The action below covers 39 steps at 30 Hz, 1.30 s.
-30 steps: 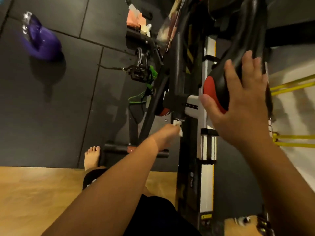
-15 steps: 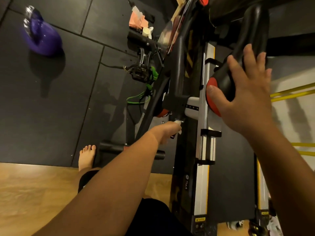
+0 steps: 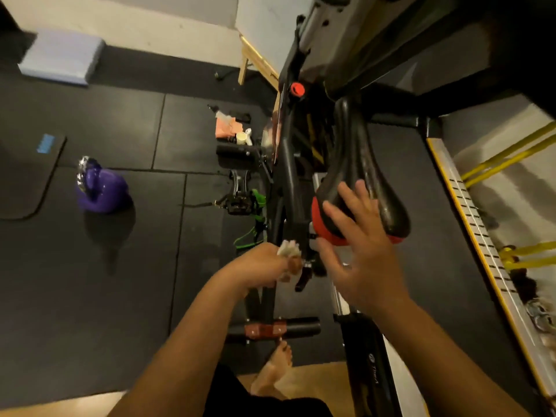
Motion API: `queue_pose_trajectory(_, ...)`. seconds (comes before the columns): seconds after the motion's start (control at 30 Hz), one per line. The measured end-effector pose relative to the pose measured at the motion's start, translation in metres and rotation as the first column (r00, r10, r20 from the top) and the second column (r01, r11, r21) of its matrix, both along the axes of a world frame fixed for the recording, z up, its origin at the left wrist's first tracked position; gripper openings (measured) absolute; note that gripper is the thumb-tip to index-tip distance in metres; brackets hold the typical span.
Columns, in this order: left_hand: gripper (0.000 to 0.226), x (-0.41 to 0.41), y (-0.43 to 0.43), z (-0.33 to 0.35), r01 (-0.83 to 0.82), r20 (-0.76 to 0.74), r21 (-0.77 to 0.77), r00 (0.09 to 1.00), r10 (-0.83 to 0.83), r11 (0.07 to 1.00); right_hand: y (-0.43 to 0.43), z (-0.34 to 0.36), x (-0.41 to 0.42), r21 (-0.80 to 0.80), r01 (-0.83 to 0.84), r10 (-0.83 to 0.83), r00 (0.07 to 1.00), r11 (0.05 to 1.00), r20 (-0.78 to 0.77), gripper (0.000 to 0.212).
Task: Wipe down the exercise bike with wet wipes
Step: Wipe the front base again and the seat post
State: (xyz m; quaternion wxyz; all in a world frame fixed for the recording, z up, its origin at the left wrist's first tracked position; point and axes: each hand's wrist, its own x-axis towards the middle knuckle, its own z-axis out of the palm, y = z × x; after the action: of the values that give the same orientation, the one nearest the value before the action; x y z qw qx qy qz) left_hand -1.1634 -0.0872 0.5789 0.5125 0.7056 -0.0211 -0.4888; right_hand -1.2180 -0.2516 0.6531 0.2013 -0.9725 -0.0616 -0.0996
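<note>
The black exercise bike frame (image 3: 287, 188) runs up the middle of the head view, with its black and red saddle (image 3: 361, 182) to the right. My left hand (image 3: 264, 267) grips a crumpled white wet wipe (image 3: 288, 249) against the frame just below the saddle post. My right hand (image 3: 361, 254) is spread with straight fingers at the rear edge of the saddle, fingertips on its black top. A pedal (image 3: 237, 206) with a green strap sticks out to the left of the frame.
A purple kettlebell (image 3: 100, 191) sits on the dark floor mats at left. Cloths and a small bottle (image 3: 234, 130) lie by the bike's front. A treadmill deck (image 3: 421, 236) runs alongside at right. My bare foot (image 3: 275, 371) stands by the bike's rear stabiliser bar (image 3: 276, 328).
The view has tilted up, showing more of the room and the whole saddle. My right hand has slid back toward the saddle's rear edge. My left hand stays at the frame with the wipe.
</note>
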Motion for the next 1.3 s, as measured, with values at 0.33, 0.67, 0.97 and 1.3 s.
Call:
queue_pose_trajectory(0.33,0.011,0.010,-0.035,0.134,0.104,0.662,-0.052,0.748,-0.043,0.993,-0.004,0.050,-0.014,0.836,0.364,-0.143,0.931,0.410,-0.335,0.021)
queue_pose_trajectory(0.67,0.007,0.009,-0.055,0.124,-0.397,0.360,-0.423,0.751,0.553,0.815,-0.045,0.055,-0.011,0.844,0.396,-0.246,0.914,0.361,-0.324,0.015)
queue_pose_trajectory(0.97,0.035,0.000,-0.062,0.096,-0.354,0.819,-0.076,0.511,0.261,0.932,-0.074,0.038,0.000,0.359,0.503,-0.487,0.862,0.786,-0.142,0.023)
queue_pose_trajectory(1.3,0.043,-0.031,-0.074,0.050,-0.071,0.966,0.254,0.058,-0.251,0.965,-0.047,-0.005,-0.024,-0.221,0.063,-0.069,0.997,0.973,-0.019,0.052)
